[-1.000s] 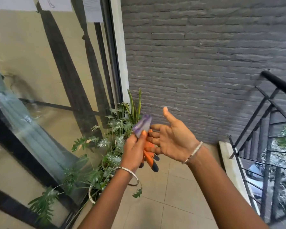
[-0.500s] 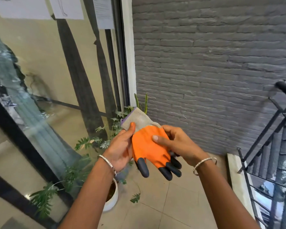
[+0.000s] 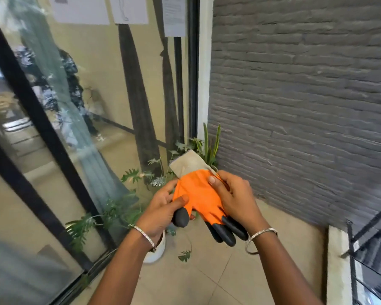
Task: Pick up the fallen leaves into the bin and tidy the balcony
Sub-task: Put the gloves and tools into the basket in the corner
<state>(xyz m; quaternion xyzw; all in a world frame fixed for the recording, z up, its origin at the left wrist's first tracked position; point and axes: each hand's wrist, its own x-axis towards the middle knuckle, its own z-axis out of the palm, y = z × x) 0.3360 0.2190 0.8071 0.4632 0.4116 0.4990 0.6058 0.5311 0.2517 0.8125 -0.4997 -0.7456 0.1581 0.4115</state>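
Note:
An orange work glove (image 3: 197, 195) with black fingertips and a beige cuff hangs in front of me at chest height, cuff pointing away. My left hand (image 3: 163, 208) grips its lower left side, thumb across the orange palm near the black thumb tip. My right hand (image 3: 233, 194) holds the right edge, thumb pressed on the orange fabric near the cuff. One small green fallen leaf (image 3: 184, 256) lies on the tiled floor below the glove. No bin is visible.
A white plant pot (image 3: 156, 252) with leafy green plants (image 3: 119, 208) stands by the glass door (image 3: 53, 150) on the left. A grey brick wall (image 3: 306, 106) closes the far side. A black metal railing (image 3: 365, 238) on a low ledge runs along the right.
A second ago my left hand held the glove bunched and my right palm was open; now both hands hold it spread flat. My left thumb has slid lower. The view has shifted closer.

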